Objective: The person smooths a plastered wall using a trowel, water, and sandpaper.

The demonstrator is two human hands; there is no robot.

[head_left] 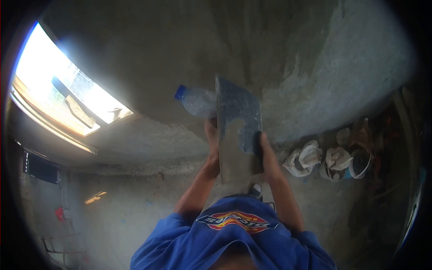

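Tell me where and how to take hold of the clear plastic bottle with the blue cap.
The clear plastic bottle is probably best gripped by the tapered shoulder below its blue cap, coming from the person's left: that end sticks out free, while the flat grey metal plate hides the other end.

Flat plate (240, 105), centre: dark blue-grey with pale flecks, turning dull grey-brown over its lower part. Plastic bottle (200, 102), toward 11 o'clock: clear, whitish, with a vivid blue cap (180, 92). Shirt (173, 240), 6 o'clock: blue, its emblem (237, 222) banded red and yellow with pale lettering. On my remote feed I record the wall (180, 45), 12 o'clock, as mottled grey with darker streaks; sacks (310, 155), between 3 and 4 o'clock, as off-white.
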